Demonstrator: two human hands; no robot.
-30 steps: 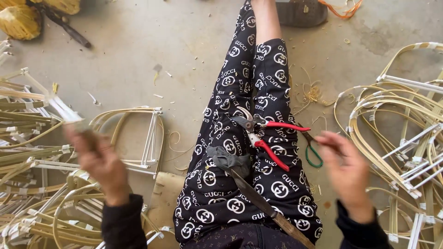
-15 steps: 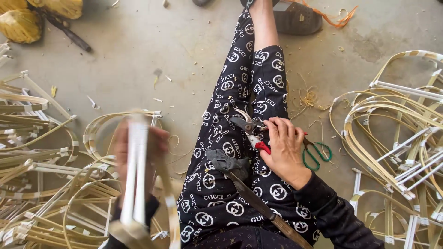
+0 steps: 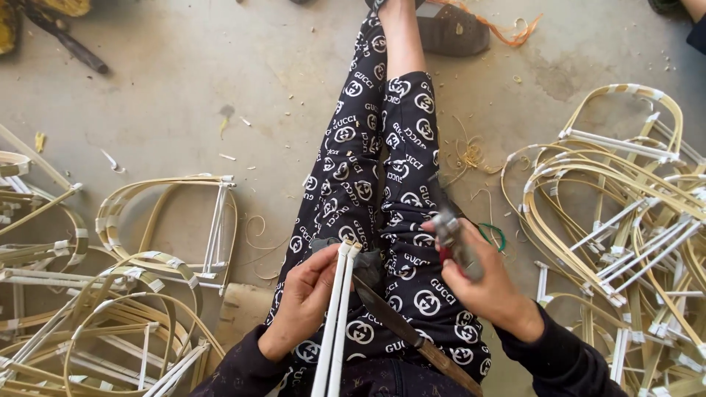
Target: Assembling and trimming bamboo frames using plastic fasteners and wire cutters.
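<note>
Grey concrete floor point(image 3: 184, 110) under bent cane frames point(image 3: 625, 191), both sides.

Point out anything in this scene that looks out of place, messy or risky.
A long knife lies loose across the lap, its blade close to the left hand, which grips a pair of white strips. The right hand holds pliers. Shavings and offcuts litter the concrete floor between the piles of bent frames.
</note>
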